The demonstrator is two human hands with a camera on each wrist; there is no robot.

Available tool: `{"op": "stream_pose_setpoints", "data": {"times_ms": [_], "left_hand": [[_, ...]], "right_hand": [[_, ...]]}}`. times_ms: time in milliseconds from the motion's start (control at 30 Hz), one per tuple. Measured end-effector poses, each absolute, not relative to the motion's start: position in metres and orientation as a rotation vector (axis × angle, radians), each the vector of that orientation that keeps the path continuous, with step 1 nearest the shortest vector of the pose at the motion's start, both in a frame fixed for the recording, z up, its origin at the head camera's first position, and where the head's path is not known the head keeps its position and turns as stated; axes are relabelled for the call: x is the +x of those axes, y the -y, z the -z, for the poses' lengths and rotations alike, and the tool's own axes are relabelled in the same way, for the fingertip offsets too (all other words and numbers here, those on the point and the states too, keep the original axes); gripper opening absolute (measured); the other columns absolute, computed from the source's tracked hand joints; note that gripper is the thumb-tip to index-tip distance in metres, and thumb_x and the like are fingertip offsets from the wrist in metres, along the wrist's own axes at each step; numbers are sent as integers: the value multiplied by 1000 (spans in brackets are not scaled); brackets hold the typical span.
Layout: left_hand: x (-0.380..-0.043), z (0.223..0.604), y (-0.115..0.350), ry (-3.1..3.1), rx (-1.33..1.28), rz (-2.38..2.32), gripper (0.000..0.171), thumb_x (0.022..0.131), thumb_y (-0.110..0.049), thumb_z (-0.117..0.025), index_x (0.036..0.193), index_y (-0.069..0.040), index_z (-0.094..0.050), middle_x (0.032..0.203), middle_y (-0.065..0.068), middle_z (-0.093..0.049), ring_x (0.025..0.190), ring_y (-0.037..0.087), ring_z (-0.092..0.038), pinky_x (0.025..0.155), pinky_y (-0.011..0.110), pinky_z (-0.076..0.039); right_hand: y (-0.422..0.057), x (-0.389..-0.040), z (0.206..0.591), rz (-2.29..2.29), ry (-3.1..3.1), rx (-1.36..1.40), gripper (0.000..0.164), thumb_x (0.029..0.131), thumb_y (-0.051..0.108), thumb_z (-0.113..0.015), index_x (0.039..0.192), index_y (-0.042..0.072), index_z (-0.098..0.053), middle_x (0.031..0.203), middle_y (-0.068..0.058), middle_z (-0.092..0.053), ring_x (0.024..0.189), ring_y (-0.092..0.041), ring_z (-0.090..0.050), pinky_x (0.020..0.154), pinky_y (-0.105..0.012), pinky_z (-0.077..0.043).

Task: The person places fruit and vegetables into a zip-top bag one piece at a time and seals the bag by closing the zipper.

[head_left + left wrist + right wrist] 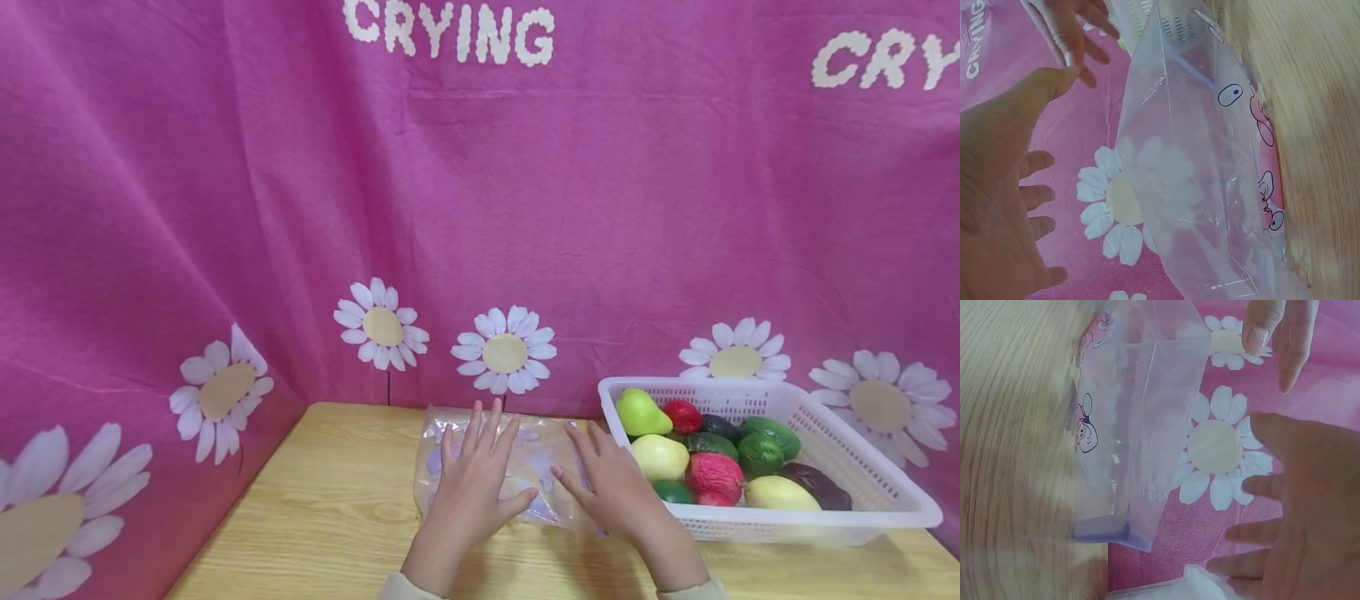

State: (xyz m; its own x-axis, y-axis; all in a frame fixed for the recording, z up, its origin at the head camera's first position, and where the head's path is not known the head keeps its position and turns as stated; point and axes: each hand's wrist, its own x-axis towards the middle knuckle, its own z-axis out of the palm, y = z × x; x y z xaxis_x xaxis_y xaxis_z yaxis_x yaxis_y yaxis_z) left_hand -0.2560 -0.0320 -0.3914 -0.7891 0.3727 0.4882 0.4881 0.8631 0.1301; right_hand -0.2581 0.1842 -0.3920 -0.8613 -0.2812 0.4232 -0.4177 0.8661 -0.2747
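A clear plastic bag (pixel 528 433) printed with purple shapes is on the table between my two hands. Both wrist views show the clear film of the bag (pixel 1191 144) puffed up off the wood, with pink cartoon figures and eyes along its lower part. My left hand (pixel 474 473) is over its left half, fingers spread and straight. Over the right side, my right hand (pixel 613 485) has its fingers extended and thumb toward the left one. In the right wrist view, the bag (pixel 1129 437) stands apart from the right palm (pixel 1322 506). Neither hand holds anything.
A white plastic basket (pixel 810 518) stands on the right of the wooden table (pixel 322 500), close to my right hand. Inside are a green pear (pixel 641 412), a yellow fruit (pixel 782 493), a wrinkled red one (pixel 715 475) and several others. A pink daisy-print cloth (pixel 585 233) hangs behind.
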Motion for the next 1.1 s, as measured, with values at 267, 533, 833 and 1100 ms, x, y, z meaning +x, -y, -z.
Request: {"op": "stream_pose_setpoints", "data": {"times_ms": [267, 533, 833, 1100], "left_hand": [[-256, 391, 34, 2587, -620, 369, 88, 84, -55, -74, 156, -15, -42, 169, 10, -17, 154, 36, -14, 112, 74, -21], [-255, 390, 36, 2602, -613, 374, 89, 85, -55, -74, 157, -15, -40, 169, 10, -18, 155, 36, -14, 112, 74, -21], [-256, 392, 36, 2602, -636, 441, 86, 86, -55, -72, 156, -15, -41, 169, 10, -17, 155, 37, -12, 113, 73, -20], [-253, 383, 34, 2631, -711, 755, 78, 97, -60, -56, 159, -16, -36, 168, 9, -21, 154, 35, -14, 115, 71, -17]], "right_hand": [[-184, -260, 395, -523, 2652, 532, 60, 98, 34, -65, 144, -1, -52, 138, -34, -52, 126, -52, -52, 104, -69, -39], [-182, -263, 407, -805, 2770, 428, 70, 96, 25, -68, 147, -13, -38, 137, -45, -43, 126, -59, -47, 104, -65, -41], [-181, -272, 415, -1395, 2662, 127, 73, 80, 6, -79, 137, -17, -40, 109, -34, -65, 92, -38, -68, 78, -48, -59], [-178, -269, 392, -2455, 2237, 267, 77, 91, 4, -63, 148, -23, -18, 132, -17, -65, 103, -14, -67, 92, -26, -55]]}}
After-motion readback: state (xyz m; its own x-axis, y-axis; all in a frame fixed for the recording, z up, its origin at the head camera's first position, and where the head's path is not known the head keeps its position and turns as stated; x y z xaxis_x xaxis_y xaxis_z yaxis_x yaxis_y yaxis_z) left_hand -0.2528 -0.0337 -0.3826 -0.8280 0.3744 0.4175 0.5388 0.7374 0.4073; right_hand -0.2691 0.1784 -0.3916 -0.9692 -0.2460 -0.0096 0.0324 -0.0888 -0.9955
